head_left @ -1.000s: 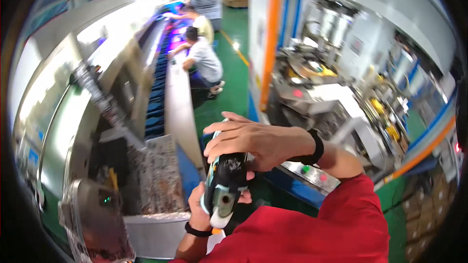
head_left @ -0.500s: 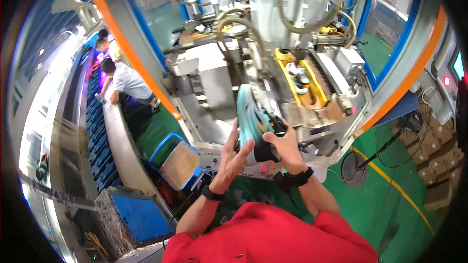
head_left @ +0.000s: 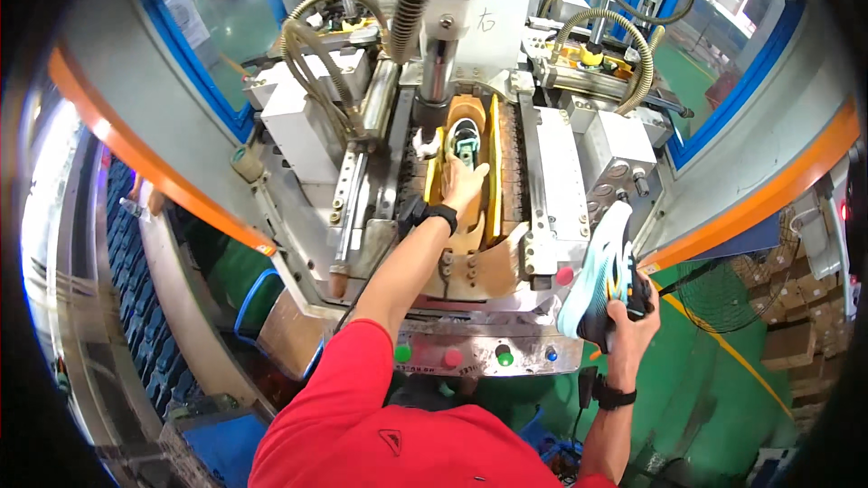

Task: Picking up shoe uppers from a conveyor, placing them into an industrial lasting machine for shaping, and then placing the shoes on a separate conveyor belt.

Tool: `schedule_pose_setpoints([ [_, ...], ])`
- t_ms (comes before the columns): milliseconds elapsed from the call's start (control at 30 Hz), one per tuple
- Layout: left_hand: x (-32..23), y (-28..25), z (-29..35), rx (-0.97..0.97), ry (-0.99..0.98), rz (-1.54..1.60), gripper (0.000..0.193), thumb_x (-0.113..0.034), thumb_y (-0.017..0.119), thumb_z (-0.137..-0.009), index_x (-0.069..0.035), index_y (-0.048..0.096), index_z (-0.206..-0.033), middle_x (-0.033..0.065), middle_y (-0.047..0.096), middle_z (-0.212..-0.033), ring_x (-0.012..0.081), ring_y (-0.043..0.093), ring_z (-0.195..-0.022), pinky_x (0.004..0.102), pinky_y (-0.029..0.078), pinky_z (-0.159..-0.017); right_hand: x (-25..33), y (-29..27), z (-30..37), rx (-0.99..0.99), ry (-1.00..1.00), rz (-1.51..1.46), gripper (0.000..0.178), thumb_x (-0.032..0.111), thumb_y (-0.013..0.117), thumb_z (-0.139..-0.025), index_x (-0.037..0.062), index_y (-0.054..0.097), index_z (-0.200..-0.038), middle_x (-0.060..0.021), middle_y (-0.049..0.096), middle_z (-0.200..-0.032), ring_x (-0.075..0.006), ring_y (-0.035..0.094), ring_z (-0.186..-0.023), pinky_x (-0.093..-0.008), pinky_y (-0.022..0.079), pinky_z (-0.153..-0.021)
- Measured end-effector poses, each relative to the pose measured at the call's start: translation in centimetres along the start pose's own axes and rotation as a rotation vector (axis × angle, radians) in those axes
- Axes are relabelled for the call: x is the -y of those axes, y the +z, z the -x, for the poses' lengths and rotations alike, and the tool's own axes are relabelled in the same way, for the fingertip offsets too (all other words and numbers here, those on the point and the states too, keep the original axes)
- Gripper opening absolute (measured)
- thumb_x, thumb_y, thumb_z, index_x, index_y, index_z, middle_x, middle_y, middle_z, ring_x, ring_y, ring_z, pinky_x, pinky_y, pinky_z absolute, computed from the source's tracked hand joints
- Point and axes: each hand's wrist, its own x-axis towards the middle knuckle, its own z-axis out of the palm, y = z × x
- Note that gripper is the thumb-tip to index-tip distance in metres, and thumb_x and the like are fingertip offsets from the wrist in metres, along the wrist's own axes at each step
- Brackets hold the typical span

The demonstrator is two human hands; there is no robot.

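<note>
My left hand (head_left: 464, 185) reaches into the machine and is closed round the near end of a shoe (head_left: 465, 137). That shoe is dark and light with pale green parts, and sits between yellow side walls (head_left: 494, 172) in a tan bed. Part of it, with some of my fingers, is hidden by the hand. Off to the right, outside the machine's front edge, my right hand (head_left: 633, 321) grips a second shoe (head_left: 604, 276) by its dark heel part. It is pale blue and white with black and orange touches, held tilted with its toe end upward.
A metal piston (head_left: 439, 72) hangs just beyond the shoe bed. White blocks (head_left: 303, 131) and hoses flank it. Green and red buttons line the front panel (head_left: 470, 351). Orange-edged frames (head_left: 163, 172) stand on both sides. A fan (head_left: 714, 294) and stacked cartons (head_left: 787, 343) are at right.
My left hand has let go of the pale blue shoe and gone into the machine bed. My right hand has carried that shoe to the right. The view has shifted, with the yellow-walled bed now central.
</note>
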Motion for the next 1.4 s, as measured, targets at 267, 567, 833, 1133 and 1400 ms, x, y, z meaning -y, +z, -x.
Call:
schedule_pose_setpoints([
  [267, -1.3, -5.7, -0.2, 0.206, -0.427, 0.502, 0.030, -0.015, 0.073, -0.078, 0.003, 0.062, -0.100, 0.0175, 0.069, -0.097, 0.0309, 0.068, -0.088, 0.0437, 0.054, -0.077, 1.9, 5.0, -10.3, 0.029, -0.082, 0.289, 0.054, 0.009, 0.071, -0.070, -0.0078, 0.057, -0.119, -0.0106, 0.062, -0.106, -0.0137, 0.059, -0.093, -0.0274, 0.049, -0.083],
  [567, -0.2, -28.5, 18.7, 0.518, -0.612, 1.014, 0.037, -0.013, 0.069, -0.087, 0.001, 0.059, -0.119, 0.0065, 0.066, -0.106, 0.0166, 0.066, -0.092, 0.0326, 0.055, -0.076, -0.3, 29.9, -19.9, 0.623, 0.006, 0.946, 0.049, 0.029, 0.076, -0.066, -0.0123, 0.066, -0.090, -0.0252, 0.069, -0.091, -0.0320, 0.070, -0.089, -0.0389, 0.055, -0.076],
  [833, 4.4, -39.8, 30.2, -0.173, -0.477, 1.036, 0.043, -0.006, 0.067, -0.085, 0.006, 0.054, -0.125, 0.0111, 0.065, -0.114, 0.0204, 0.065, -0.101, 0.0348, 0.051, -0.093, -12.7, 39.3, -14.0, 0.269, -0.336, 1.072, 0.045, 0.017, 0.062, -0.078, -0.0052, 0.048, -0.114, -0.0240, 0.069, -0.092, -0.0388, 0.069, -0.083, -0.0450, 0.057, -0.074],
  [1133, 7.0, -38.3, 36.8, -0.571, -0.532, 1.095, 0.024, -0.015, 0.065, -0.090, -0.002, 0.061, -0.111, 0.0081, 0.068, -0.103, 0.0220, 0.068, -0.091, 0.0392, 0.055, -0.076, -3.4, 27.2, 3.0, 0.520, -0.912, 0.490, 0.044, 0.010, 0.069, -0.077, 0.0025, 0.052, -0.118, -0.0197, 0.060, -0.104, -0.0377, 0.064, -0.084, -0.0424, 0.053, -0.071],
  [1400, 4.3, -35.8, 37.8, -0.578, -0.610, 1.078, 0.025, -0.016, 0.065, -0.090, -0.001, 0.061, -0.109, 0.0080, 0.067, -0.099, 0.0223, 0.068, -0.088, 0.0395, 0.055, -0.074, -17.9, 22.7, 19.5, 1.061, -0.571, 0.399, 0.022, 0.011, 0.064, -0.081, 0.0074, 0.059, -0.102, -0.0114, 0.057, -0.100, -0.0298, 0.062, -0.088, -0.0396, 0.055, -0.067],
])
